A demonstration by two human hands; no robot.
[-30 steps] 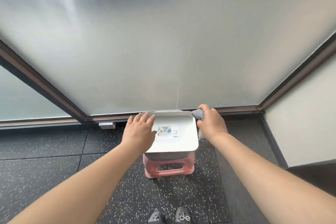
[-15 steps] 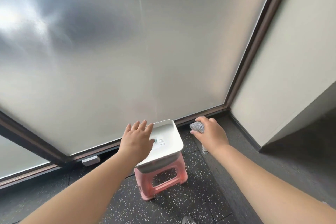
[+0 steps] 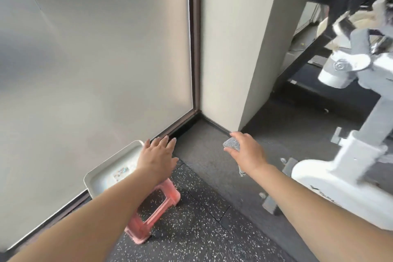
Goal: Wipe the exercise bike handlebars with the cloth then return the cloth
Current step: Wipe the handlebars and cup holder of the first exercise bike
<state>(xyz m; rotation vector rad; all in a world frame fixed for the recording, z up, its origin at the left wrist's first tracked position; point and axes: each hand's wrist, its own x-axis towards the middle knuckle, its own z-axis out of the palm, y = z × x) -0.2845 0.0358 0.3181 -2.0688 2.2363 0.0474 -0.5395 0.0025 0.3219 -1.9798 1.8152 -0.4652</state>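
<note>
My right hand is closed around a grey cloth, whose tail hangs below the wrist. It is held in the air over the dark floor, well to the right of the tray. My left hand is open with fingers spread, hovering over the right end of a white tray that rests on a pink stool. A white exercise bike fills the right edge, blurred; its handlebars show at the upper right, far from both hands.
A frosted glass wall with a dark frame runs along the left. A beige pillar stands between the glass and the bike. The floor is black speckled rubber. The bike's base and foot lie low on the right.
The view has swung right, bringing the pillar and the bike into sight. My right hand with the cloth has moved away from the tray toward the right. My left hand stays by the tray.
</note>
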